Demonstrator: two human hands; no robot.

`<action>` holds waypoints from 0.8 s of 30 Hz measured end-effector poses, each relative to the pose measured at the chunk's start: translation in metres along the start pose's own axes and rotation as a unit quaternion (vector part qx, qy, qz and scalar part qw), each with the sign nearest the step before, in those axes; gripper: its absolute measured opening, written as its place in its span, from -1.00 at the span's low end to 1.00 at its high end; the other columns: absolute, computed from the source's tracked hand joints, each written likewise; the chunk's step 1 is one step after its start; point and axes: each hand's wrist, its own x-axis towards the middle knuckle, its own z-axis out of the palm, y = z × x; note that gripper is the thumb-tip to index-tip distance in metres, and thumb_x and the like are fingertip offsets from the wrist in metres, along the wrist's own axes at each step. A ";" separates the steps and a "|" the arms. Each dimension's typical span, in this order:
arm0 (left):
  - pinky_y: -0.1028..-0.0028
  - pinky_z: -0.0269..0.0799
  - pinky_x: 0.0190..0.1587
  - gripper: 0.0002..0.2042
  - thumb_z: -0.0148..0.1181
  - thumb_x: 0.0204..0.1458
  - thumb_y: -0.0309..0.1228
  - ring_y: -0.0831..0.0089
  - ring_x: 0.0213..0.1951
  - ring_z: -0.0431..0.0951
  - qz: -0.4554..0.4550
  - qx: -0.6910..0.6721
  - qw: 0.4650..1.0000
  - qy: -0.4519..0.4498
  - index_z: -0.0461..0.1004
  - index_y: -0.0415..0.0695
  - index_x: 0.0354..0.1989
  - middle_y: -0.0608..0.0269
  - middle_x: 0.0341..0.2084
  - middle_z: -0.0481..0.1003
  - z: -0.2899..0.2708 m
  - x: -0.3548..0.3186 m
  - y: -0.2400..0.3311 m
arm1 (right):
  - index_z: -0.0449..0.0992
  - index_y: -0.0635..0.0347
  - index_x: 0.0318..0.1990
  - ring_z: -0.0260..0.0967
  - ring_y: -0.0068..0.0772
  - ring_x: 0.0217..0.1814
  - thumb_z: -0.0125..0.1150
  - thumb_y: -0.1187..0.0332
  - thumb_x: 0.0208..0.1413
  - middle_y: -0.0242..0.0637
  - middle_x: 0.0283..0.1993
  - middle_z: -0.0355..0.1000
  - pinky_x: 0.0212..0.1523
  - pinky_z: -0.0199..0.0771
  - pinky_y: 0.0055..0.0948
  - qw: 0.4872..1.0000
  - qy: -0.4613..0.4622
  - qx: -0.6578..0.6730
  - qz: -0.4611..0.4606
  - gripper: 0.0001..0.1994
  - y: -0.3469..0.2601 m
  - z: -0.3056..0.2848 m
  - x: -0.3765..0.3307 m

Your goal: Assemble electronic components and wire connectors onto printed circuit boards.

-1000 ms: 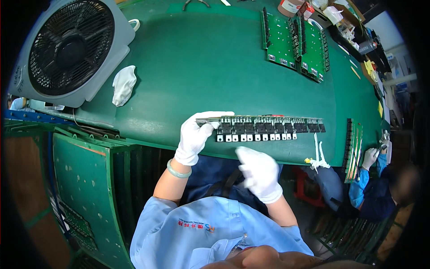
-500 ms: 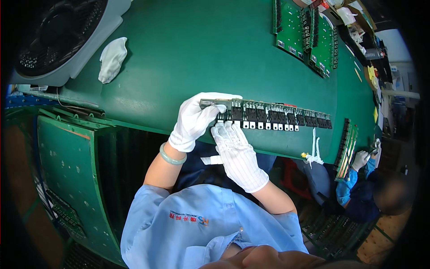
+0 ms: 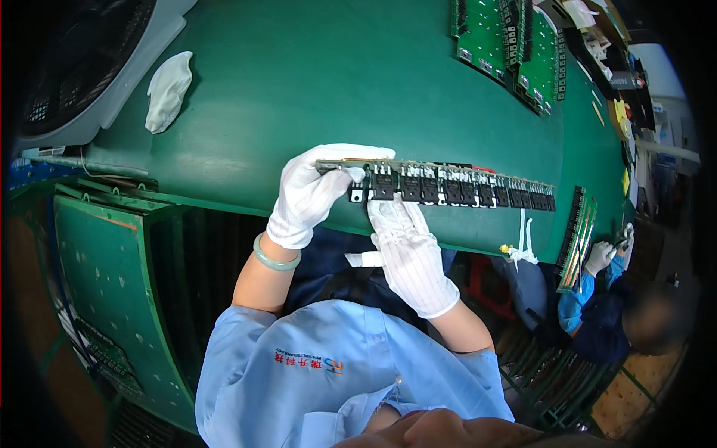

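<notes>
Working near a shadowy rack [image 3: 104, 254], left hand [image 3: 305, 196] pinches a circuit board [image 3: 452, 191], right hand's [image 3: 412, 257] grip unclear.

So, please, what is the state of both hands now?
Left hand: closed, holding the circuit board by its left end.
Right hand: at the board's black components; grip cannot be told.

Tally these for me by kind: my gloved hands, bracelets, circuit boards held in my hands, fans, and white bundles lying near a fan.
Gloved hands: 2, left hand and right hand
Bracelet: 1
Held circuit board: 1
Fan: 1
White bundle: 1
Total: 6
</notes>
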 end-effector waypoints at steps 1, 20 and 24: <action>0.52 0.45 -0.12 -0.71 -0.09 0.04 -0.64 0.46 -0.19 0.55 -0.008 -0.005 1.000 0.012 0.43 -0.43 -0.08 -0.08 -0.12 0.53 -0.001 -0.001 -0.001 | 0.32 0.50 0.10 0.17 0.13 0.30 0.10 0.50 0.03 0.06 0.21 0.28 0.27 0.12 0.06 1.000 0.008 0.030 -0.003 -0.56 0.001 0.002 -0.001; 0.70 0.31 -0.42 -0.83 0.09 0.12 -0.50 0.79 -0.58 0.27 0.026 0.010 0.996 0.083 0.45 -0.36 -0.20 -0.05 -0.25 0.57 -0.002 -0.006 -0.012 | 0.31 0.46 0.15 0.22 0.05 0.27 0.03 0.44 0.05 0.10 0.16 0.31 0.33 0.10 -0.07 0.999 0.007 0.045 0.011 -0.53 0.028 -0.019 -0.017; 0.69 0.33 -0.41 -0.83 0.10 0.10 -0.50 0.77 -0.56 0.32 -0.001 0.019 0.995 0.096 0.46 -0.37 -0.20 0.04 -0.28 0.57 -0.010 -0.010 -0.015 | 0.35 0.46 0.10 0.33 0.00 0.18 0.07 0.44 0.04 0.07 0.09 0.37 0.28 0.17 -0.04 0.997 0.066 0.026 -0.011 -0.56 0.038 -0.035 -0.027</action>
